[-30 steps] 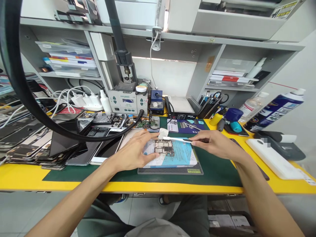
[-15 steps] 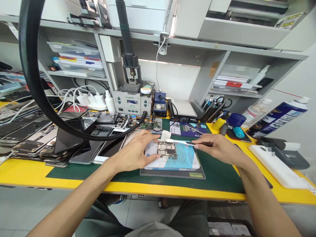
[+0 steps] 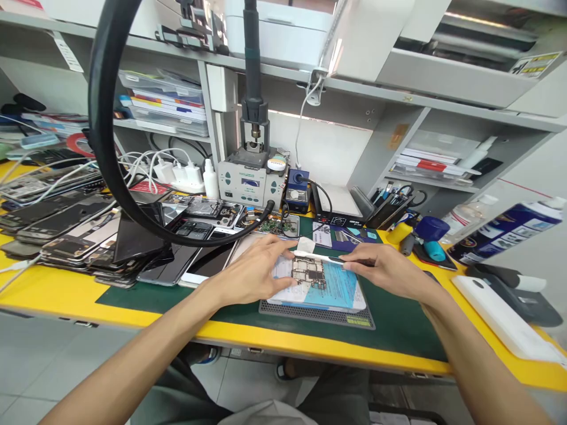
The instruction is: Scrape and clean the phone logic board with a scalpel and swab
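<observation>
One camera sits on my head. It looks forward and down, close over the yellow-edged workbench [image 3: 53, 292], shelves far behind.

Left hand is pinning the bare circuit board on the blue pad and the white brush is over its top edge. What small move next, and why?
Probably a short stroke of the white brush across the bare circuit board. The left hand already steadies the board on the blue pad, and the right hand holds the brush tip at the board's far edge.
</observation>
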`<state>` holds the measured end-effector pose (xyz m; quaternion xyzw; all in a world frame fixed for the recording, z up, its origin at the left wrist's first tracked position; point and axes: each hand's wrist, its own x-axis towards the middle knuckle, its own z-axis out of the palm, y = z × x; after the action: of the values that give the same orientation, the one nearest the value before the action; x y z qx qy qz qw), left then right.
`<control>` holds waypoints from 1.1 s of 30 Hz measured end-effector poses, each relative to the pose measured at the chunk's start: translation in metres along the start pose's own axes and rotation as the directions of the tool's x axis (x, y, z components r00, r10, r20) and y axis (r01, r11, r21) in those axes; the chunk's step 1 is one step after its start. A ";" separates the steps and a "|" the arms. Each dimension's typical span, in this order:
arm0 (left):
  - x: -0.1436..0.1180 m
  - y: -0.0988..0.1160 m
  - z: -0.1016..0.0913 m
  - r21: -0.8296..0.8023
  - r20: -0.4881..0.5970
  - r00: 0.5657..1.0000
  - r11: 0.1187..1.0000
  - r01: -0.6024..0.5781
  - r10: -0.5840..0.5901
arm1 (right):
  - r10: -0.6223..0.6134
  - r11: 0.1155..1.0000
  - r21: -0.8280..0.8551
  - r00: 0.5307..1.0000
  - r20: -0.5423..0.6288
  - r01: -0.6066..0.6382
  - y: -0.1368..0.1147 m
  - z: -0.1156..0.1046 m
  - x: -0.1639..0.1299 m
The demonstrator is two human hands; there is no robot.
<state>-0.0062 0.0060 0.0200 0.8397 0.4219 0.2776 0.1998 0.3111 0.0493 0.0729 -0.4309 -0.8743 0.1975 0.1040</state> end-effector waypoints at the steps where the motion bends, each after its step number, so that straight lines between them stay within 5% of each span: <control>1: 0.000 0.000 0.000 0.005 -0.008 1.000 1.000 -0.003 0.003 | -0.001 1.000 -0.002 1.000 0.008 0.001 0.000 -0.001 0.000; 33: 0.001 0.000 0.001 -0.004 -0.034 0.990 0.990 0.138 -0.138 | -0.044 0.998 0.046 0.999 -0.003 0.044 -0.003 0.016 0.004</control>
<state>-0.0046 0.0064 0.0193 0.8035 0.4819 0.2779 0.2118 0.3009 0.0465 0.0598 -0.4093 -0.8787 0.2147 0.1191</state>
